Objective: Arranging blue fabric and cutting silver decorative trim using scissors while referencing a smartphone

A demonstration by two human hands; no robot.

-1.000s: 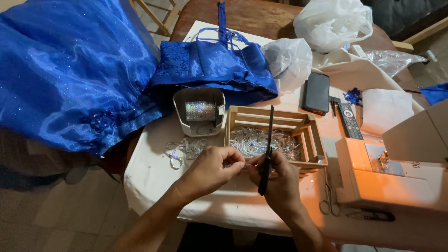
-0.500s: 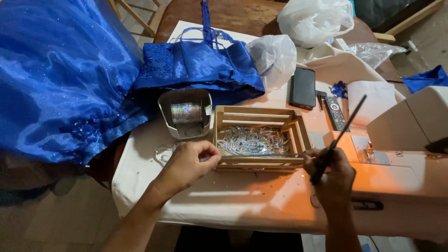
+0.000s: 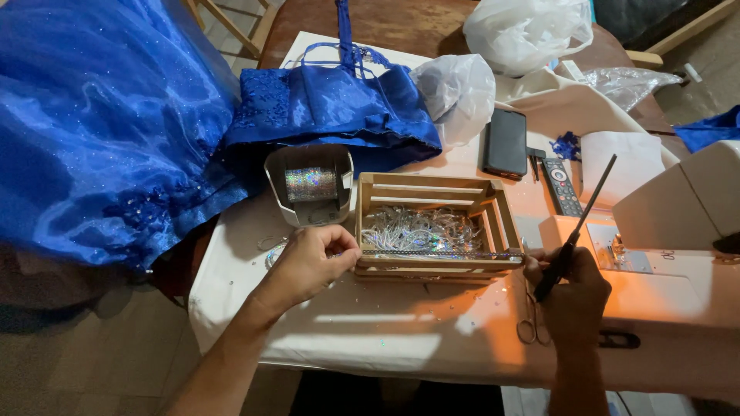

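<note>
My left hand [image 3: 310, 260] pinches one end of a thin sparkly sequin strip [image 3: 443, 253] at the left of a small wooden crate [image 3: 432, 225]. The strip runs taut along the crate's front edge to my right hand [image 3: 569, 293]. That hand also grips a long thin black tool [image 3: 580, 223] with its tip pointing up and to the right. Inside the crate lies a tangle of silvery trim [image 3: 416, 229]. A white box holding a spool of glittery ribbon [image 3: 311, 185] stands just left of the crate.
A blue satin dress [image 3: 108, 131] and blue bodice [image 3: 331, 104] lie at the left and back. A white sewing machine [image 3: 678, 254] stands at the right. Small scissors [image 3: 529, 320], a phone [image 3: 506, 142], a remote control [image 3: 561, 187] and plastic bags [image 3: 524, 31] lie on the white-covered table [image 3: 370, 331].
My hands were together in front of the crate a second ago. The right hand has moved right with the black tool, drawing the sparkly strip out taut along the crate's front.
</note>
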